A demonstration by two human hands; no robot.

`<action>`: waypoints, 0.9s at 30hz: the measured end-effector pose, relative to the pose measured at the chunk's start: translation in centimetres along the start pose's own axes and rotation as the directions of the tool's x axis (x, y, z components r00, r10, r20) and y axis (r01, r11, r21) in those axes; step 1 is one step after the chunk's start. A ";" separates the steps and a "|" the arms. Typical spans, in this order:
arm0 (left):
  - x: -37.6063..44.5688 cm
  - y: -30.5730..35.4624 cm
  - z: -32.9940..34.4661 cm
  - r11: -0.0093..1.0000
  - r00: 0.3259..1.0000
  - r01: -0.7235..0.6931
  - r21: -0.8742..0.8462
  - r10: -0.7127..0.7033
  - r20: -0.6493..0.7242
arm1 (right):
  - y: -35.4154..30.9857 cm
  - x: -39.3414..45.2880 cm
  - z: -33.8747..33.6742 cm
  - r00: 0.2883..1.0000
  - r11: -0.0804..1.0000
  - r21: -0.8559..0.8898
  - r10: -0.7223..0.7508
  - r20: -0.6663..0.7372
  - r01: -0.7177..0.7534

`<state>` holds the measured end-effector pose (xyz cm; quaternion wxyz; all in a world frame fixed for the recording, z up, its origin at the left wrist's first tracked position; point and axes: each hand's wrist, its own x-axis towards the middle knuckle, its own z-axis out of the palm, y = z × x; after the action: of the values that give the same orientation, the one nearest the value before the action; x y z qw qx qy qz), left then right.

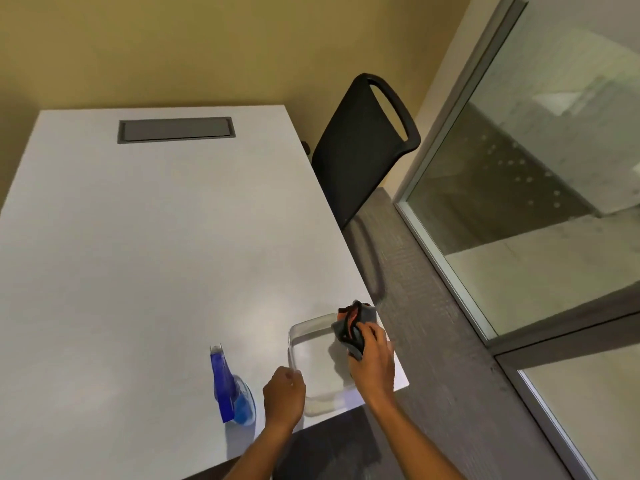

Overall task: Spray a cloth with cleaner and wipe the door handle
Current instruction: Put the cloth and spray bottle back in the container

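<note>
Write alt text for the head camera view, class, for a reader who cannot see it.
A person's right hand holds a grey cloth over a clear plastic tray at the corner of a white table, while the left hand grips the tray's rim. A blue spray bottle stands just left of it.

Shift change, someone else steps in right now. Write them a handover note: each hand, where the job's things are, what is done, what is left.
Left hand: curled at the near-left rim of the clear plastic tray; whether it actually pinches the rim is hard to tell.
Right hand: grips the grey cloth with orange trim, held over the tray's far right corner.
Spray bottle: blue, upright on the white table, just left of the left hand, untouched.
Door handle: not in view.
Done: cloth is in hand.
Left: pick up the bottle, spray the cloth, go to the door and wipe the handle.
</note>
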<state>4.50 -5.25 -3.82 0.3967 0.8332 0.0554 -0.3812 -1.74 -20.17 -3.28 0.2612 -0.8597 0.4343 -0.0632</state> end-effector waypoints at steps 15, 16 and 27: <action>1.2 -0.1 -0.1 0.997 0.995 -0.062 0.055 0.066 -0.078 | -0.9 2.1 3.2 0.955 0.913 -0.406 0.094 0.280 0.029; 1.3 -0.2 -0.1 0.996 0.994 -0.069 0.060 0.074 -0.083 | -0.8 2.2 3.3 0.949 0.910 -0.413 0.097 0.301 0.038; 1.5 -0.9 0.0 0.990 0.989 -0.120 0.068 0.126 -0.080 | 0.3 2.2 2.7 0.885 0.861 -0.477 0.072 0.460 0.178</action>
<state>5.21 -4.95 -5.35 0.3905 0.8623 0.0084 -0.3223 0.31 -20.97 -6.00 0.1201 -0.8994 0.3361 0.2522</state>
